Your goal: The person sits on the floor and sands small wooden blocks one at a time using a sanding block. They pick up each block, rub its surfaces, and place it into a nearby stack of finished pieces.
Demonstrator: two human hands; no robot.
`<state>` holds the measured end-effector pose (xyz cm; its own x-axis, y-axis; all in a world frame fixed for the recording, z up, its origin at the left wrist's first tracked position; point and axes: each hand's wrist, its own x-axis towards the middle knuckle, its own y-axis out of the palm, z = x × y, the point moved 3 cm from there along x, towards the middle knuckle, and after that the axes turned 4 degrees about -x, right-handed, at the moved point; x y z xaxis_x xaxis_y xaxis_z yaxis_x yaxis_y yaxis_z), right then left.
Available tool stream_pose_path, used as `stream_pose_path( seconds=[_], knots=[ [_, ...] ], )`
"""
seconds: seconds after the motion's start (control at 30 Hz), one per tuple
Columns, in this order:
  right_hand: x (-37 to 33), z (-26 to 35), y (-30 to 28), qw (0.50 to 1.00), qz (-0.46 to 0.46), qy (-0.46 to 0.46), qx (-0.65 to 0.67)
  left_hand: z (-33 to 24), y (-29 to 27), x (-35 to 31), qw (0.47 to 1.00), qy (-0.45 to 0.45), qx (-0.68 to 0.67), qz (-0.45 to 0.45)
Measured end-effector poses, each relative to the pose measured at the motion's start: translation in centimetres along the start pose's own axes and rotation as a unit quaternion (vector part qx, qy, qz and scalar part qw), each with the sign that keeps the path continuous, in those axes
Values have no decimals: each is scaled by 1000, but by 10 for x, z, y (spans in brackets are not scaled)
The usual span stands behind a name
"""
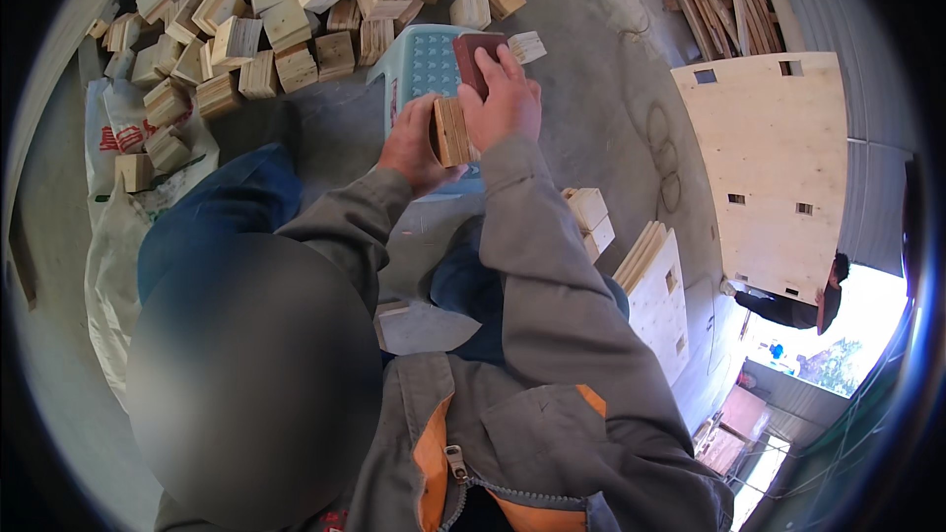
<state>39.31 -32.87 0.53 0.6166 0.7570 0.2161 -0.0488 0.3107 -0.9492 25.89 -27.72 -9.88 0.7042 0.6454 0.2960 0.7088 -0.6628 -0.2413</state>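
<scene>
The person's left grip (412, 145) is closed around a thick, squared block of layered tan plywood (453, 133), with the fingers along its left side and the thumb near its lower end. The right grip (507, 110) is partly curled, fingers bent over a flat, reddish-brown rectangular pad (475, 49) and holding it. The plywood block is just beside the right palm; whether they touch is hard to tell. Both pieces are over a light blue plastic stool (424, 64) with a patterned seat, between the person's knees.

Beyond the stool and to its left, a large heap of pale wooden blocks (289, 25) covers part of the grey concrete floor (581, 108). A few more lie on a white woven sack (110, 236) with red printing. A single pale block (527, 46) lies near the right fingers. To the right, several plywood panels (655, 300) lean together, and a person in dark clothing (788, 310) is at the lower edge of a large plywood sheet with square holes (774, 158).
</scene>
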Motion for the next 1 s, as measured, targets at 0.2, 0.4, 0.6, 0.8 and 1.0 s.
stream_pose_path(
  seconds=[0.2, 0.4, 0.6, 0.8, 1.0],
  knots=[
    [-97, 8, -26, 997, -29, -61, 34, 4, 2, 4, 1000, 18, -4, -14],
    [-152, 15, -43, 995, -31, -70, 56, 6, 5, 6, 999, 35, -34, -16],
    [-96, 23, -22, 992, -44, -98, 60, 11, 5, 3, 998, 51, -20, -31],
    [-6, 38, 1, 1000, -4, -26, 13, 12, 9, 7, 1000, 13, -27, -8],
    [-38, 26, 2, 997, -44, -57, 35, 15, 9, 6, 999, 39, -28, -3]
  ],
)
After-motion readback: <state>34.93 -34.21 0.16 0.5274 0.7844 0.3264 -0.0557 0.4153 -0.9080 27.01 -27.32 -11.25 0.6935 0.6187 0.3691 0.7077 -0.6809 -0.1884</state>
